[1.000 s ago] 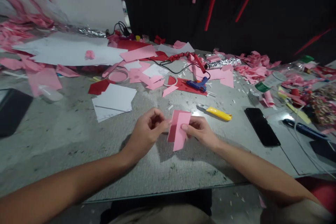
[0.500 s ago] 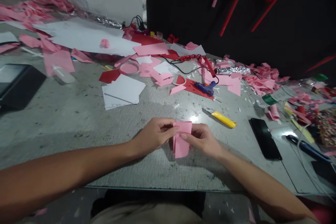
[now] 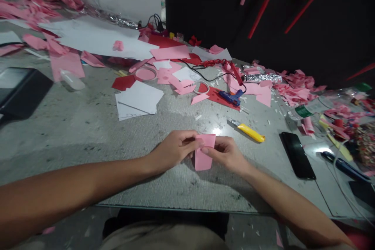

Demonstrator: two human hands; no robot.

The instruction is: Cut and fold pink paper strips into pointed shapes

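Observation:
A folded piece of pink paper (image 3: 204,161) is held upright just above the grey table, near its front edge. My left hand (image 3: 178,146) pinches its left side, thumb on the near face and fingers behind. From the right, my right hand (image 3: 230,154) grips the same paper, its thumb pressed on the front. The fingers behind the paper are partly hidden. Beyond my right hand lies a yellow utility knife (image 3: 251,132) with its blade out. A black phone (image 3: 298,155) rests farther right.
White paper sheets (image 3: 139,101) lie ahead on the left. Behind them are a tape roll (image 3: 145,73), a blue glue gun (image 3: 231,97) with a cord, and pink scraps. A dark box-like device (image 3: 26,91) stands at left; a plastic bottle (image 3: 315,107) lies at right.
The lower edges of the pink paper, slightly apart before, now lie closer together and the piece looks flatter. Both hands keep their hold. The whole view has shifted slightly.

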